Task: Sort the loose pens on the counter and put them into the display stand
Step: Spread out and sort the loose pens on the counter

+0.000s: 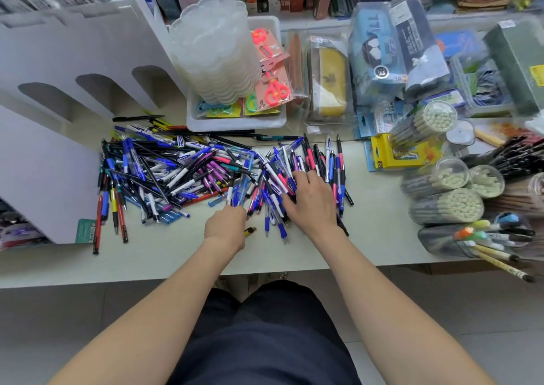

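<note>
The loose pens (182, 166) lie in a mixed pile on the counter (164, 255), just right of the white display stand (59, 96). The left hand (225, 227), fingers curled, grips several pens at the pile's near edge. The right hand (312, 203) rests on the pile, fingers spread. A white tray (235, 122) stands behind the pile.

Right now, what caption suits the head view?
Left hand grips pens; right hand presses the pile beside the display stand.
</note>
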{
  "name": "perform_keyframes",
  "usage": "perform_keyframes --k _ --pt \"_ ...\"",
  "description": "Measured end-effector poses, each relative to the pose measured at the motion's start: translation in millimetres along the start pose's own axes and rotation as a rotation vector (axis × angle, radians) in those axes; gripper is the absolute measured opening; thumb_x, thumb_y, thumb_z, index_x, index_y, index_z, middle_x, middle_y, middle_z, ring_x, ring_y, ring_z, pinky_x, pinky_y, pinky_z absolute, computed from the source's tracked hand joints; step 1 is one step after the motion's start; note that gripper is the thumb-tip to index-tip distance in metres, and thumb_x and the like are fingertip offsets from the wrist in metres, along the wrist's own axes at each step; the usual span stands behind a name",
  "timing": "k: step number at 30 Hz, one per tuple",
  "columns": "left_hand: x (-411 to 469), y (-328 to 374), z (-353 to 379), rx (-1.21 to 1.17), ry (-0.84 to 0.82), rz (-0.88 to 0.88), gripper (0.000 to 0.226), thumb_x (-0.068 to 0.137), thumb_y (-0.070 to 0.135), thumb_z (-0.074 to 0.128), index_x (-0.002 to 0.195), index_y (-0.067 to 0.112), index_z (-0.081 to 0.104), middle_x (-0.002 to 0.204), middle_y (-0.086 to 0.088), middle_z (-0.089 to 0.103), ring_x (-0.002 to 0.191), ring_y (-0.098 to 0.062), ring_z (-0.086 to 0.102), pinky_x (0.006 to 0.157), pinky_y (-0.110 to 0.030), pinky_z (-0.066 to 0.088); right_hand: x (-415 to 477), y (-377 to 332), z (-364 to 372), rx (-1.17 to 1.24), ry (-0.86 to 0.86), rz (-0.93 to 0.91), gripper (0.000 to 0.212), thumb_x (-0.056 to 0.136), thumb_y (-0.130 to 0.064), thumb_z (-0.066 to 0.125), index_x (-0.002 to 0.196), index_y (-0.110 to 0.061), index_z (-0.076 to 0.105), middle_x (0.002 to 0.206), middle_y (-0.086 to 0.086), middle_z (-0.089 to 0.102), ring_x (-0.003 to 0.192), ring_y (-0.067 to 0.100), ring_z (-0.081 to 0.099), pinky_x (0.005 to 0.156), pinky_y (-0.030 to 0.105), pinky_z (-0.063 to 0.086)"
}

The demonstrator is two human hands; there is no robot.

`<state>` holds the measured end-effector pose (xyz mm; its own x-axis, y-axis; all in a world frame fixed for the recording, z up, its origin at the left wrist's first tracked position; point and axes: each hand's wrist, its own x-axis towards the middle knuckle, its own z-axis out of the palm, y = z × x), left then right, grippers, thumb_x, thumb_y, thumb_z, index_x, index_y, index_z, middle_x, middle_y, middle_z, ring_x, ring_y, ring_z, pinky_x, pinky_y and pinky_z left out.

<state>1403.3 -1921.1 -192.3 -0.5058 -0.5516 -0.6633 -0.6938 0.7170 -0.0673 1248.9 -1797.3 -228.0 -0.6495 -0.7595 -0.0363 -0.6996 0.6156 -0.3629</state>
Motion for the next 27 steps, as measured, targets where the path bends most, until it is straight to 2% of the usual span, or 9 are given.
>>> perform_keyframes --k 3,5,8,11,13,16,19,23,27 --pt "4.5 -2.0 3.5 -0.117 0.039 0.040 0.017 0.096 0.005 0.064 0.112 0.009 0.063 0.108 -0.015 0.065 0.094 -0.036 0.067 0.072 -0.041 0.053 -5.4 1.1 1.6 0.052 0.019 -0.026 0.037 0.097 -0.038 0.063 0.125 -0.014 0.064 0.103 0.000 0.063 0.093 0.019 0.058 0.079 0.038 0.053" --pt "10.2 2.3 -1.9 -0.364 0.106 0.020 0.006 0.094 0.009 0.067 0.099 0.006 0.069 0.095 -0.016 0.071 0.086 -0.034 0.070 0.075 -0.043 0.060 -9.0 0.0 -0.5 0.084 0.048 -0.028 0.031 0.098 -0.034 0.058 0.120 -0.014 0.066 0.100 -0.002 0.062 0.090 0.016 0.056 0.078 0.038 0.053" --pt "13.2 19.1 -25.9 -0.859 0.187 -0.018 0.013 0.091 0.017 0.079 0.088 0.007 0.071 0.076 -0.009 0.076 0.070 -0.023 0.076 0.073 -0.038 0.064 -14.9 -3.6 -10.6 0.201 0.077 -0.030 0.029 0.096 -0.033 0.063 0.117 -0.014 0.067 0.089 -0.007 0.058 0.079 0.011 0.053 0.068 0.028 0.048" --pt "16.1 35.3 -54.0 -1.214 0.192 -0.016 0.020 0.091 0.017 0.084 0.099 0.007 0.069 0.081 -0.008 0.078 0.067 -0.017 0.079 0.058 -0.028 0.061 -20.1 -7.4 -18.0 0.268 0.037 -0.065 0.036 0.094 -0.038 0.070 0.124 -0.017 0.067 0.083 -0.016 0.054 0.068 0.007 0.052 0.057 0.012 0.030" --pt "23.7 42.8 -65.5 -1.340 0.120 0.040 0.028 0.093 0.018 0.084 0.110 0.002 0.070 0.085 -0.009 0.079 0.071 -0.017 0.080 0.066 -0.029 0.065 -19.3 -5.4 -17.1 0.245 0.037 -0.080 0.032 0.100 -0.034 0.068 0.127 -0.018 0.065 0.084 -0.014 0.061 0.067 0.010 0.057 0.053 0.014 0.033" --pt "42.5 51.3 -72.6 -1.054 0.288 0.162 0.019 0.102 0.026 0.071 0.105 0.008 0.077 0.081 -0.003 0.078 0.076 -0.017 0.077 0.079 -0.039 0.065 -11.6 3.1 -17.4 0.160 0.153 0.022 0.024 0.102 -0.019 0.067 0.125 -0.011 0.069 0.075 -0.002 0.069 0.056 0.015 0.059 0.047 0.025 0.043" --pt "68.8 55.0 -78.3 -0.556 0.560 0.225 0.018 0.104 0.013 0.060 0.119 0.010 0.070 0.110 -0.007 0.073 0.100 -0.027 0.069 0.090 -0.045 0.057 -3.2 14.1 -20.4 -0.063 0.111 0.122 0.024 0.099 -0.019 0.068 0.119 -0.008 0.071 0.063 0.001 0.063 0.050 0.021 0.049 0.048 0.028 0.039" --pt "98.2 68.0 -77.4 -0.064 0.494 0.327 0.039 0.094 0.005 0.061 0.133 0.005 0.052 0.131 -0.014 0.056 0.124 -0.034 0.054 0.099 -0.045 0.046 -1.9 26.1 -16.0 -0.159 0.065 0.114 0.030 0.088 -0.038 0.063 0.096 -0.010 0.069 0.084 0.006 0.062 0.079 0.027 0.054 0.069 0.038 0.043" --pt "118.0 80.4 -71.8 0.018 0.417 0.223 0.057 0.107 0.047 0.048 0.143 0.004 0.046 0.138 -0.018 0.055 0.129 -0.038 0.052 0.109 -0.050 0.041 -0.7 25.1 -11.8 -0.135 0.052 0.086 0.045 0.088 -0.051 0.060 0.116 -0.015 0.061 0.104 0.005 0.054 0.092 0.024 0.047 0.075 0.040 0.046"
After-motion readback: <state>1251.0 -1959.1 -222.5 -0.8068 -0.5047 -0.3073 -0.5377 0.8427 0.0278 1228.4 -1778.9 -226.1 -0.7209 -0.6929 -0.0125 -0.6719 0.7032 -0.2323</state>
